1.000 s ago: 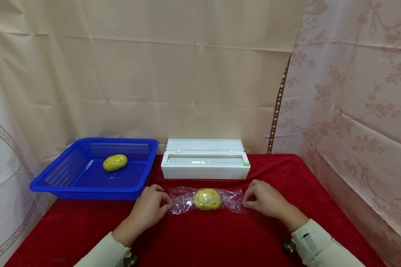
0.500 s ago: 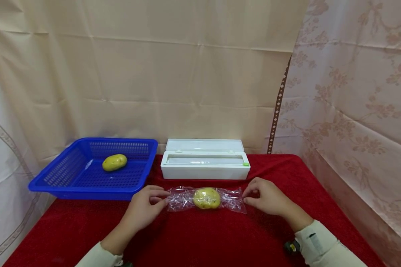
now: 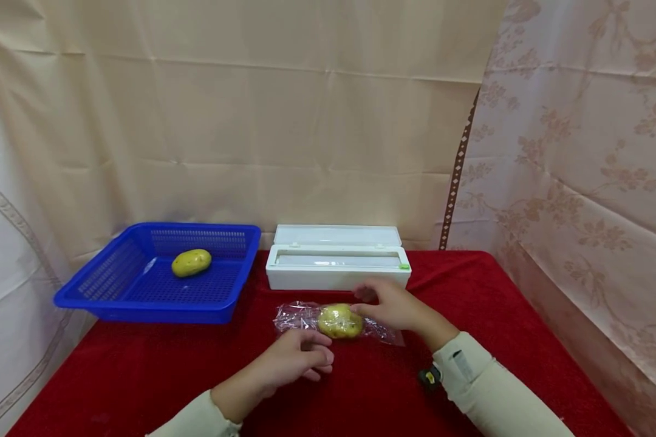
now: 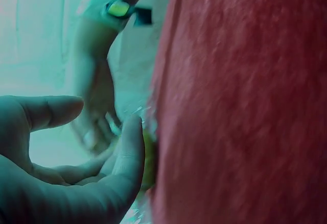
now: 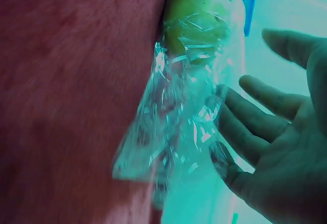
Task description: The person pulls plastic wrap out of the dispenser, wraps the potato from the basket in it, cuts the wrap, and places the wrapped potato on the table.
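A yellow potato point(image 3: 334, 328), wrapped in clear cling film point(image 3: 295, 315), lies on the red cloth in front of me. Loose film sticks out flat from both of its ends. Just in front of the potato is my left hand point(image 3: 292, 362), thumb and fingers loosely bent with nothing between them. My right hand point(image 3: 396, 306) reaches over the right part of the film, its fingertips by the potato's right end. In the right wrist view its fingers point(image 5: 255, 117) are spread beside the crinkled film; whether they touch it I cannot tell.
A blue plastic basket point(image 3: 158, 315) stands at the back left with a bare potato point(image 3: 191, 263) in it. Behind the wrapped potato sits a white cling film dispenser point(image 3: 328, 279), its lid raised. The red-covered table point(image 3: 361, 400) ends at curtains behind and at the right.
Both hands have left the film's ends and moved inward to the potato. The left came right and nearer the front; the right moved left. The wrapped potato has stayed in place.
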Available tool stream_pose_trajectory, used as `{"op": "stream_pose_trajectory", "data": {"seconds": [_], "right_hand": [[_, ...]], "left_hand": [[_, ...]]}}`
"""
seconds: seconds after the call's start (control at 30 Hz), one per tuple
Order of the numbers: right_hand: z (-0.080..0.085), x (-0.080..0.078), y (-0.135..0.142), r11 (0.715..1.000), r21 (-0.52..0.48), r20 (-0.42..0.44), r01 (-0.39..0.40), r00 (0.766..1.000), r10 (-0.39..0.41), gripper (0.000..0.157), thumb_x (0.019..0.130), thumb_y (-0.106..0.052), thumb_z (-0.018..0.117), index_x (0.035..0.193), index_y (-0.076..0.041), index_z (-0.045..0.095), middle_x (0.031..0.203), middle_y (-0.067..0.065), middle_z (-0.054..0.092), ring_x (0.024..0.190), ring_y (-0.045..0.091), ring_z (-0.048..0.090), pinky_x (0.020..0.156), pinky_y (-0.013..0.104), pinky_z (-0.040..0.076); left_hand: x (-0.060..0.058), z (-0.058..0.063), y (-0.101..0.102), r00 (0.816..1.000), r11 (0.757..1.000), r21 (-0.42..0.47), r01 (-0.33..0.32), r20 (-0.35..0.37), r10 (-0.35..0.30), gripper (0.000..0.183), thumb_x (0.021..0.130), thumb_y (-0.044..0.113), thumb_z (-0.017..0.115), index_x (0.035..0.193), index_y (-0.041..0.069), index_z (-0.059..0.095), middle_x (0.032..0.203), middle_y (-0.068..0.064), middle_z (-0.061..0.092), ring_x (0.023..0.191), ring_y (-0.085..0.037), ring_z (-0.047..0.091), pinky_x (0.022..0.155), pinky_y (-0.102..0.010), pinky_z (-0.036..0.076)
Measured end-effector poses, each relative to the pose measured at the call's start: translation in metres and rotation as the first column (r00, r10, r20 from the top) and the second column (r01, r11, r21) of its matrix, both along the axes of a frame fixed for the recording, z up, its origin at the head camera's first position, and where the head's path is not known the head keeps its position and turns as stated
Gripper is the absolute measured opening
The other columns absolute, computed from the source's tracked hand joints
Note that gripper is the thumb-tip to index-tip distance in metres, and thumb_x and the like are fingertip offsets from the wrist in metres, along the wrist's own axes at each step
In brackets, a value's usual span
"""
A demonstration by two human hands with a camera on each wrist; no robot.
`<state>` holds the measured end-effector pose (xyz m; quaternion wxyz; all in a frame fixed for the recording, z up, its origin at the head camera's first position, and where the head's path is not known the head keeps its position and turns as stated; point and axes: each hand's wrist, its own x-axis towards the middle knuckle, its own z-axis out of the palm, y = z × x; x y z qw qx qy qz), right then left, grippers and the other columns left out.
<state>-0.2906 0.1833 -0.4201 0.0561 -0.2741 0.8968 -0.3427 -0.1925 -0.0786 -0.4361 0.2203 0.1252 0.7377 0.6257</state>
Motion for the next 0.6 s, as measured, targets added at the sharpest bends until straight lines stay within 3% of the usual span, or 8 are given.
{"op": "stream_pose_trajectory", "data": {"seconds": [0.17,0.3,0.6], "right_hand": [[-0.004,-0.009,-0.011,0.997,0.055,0.081,-0.047,0.996,0.043,0.046,0.095,-0.036,0.072,0.127,-0.003,0.069,0.119,0.008,0.073,0.113,0.022,0.068,0.099,0.046,0.054],[-0.010,-0.011,-0.012,0.995,0.071,0.111,-0.067,0.992,0.059,0.037,0.094,-0.034,0.071,0.119,-0.007,0.073,0.112,0.001,0.074,0.106,0.018,0.067,0.095,0.043,0.053],[-0.013,-0.011,-0.013,0.995,0.063,0.098,-0.075,0.993,0.069,0.026,0.091,-0.037,0.073,0.102,-0.014,0.077,0.092,-0.008,0.073,0.087,0.011,0.064,0.079,0.032,0.053]], "left_hand": [[-0.003,-0.011,0.014,0.994,0.998,0.065,-0.017,0.109,0.010,0.054,0.095,0.008,0.063,0.137,-0.020,0.045,0.111,-0.022,0.072,0.101,-0.030,0.074,0.082,-0.042,0.063],[-0.006,-0.013,0.018,0.983,0.993,0.105,-0.051,0.180,0.031,0.063,0.095,0.008,0.063,0.141,-0.025,0.035,0.113,-0.026,0.070,0.099,-0.029,0.074,0.081,-0.040,0.063],[-0.012,-0.013,0.018,0.983,0.992,0.100,-0.076,0.171,0.058,0.070,0.093,0.007,0.063,0.142,-0.029,0.028,0.114,-0.029,0.068,0.100,-0.031,0.074,0.087,-0.042,0.062]]}}
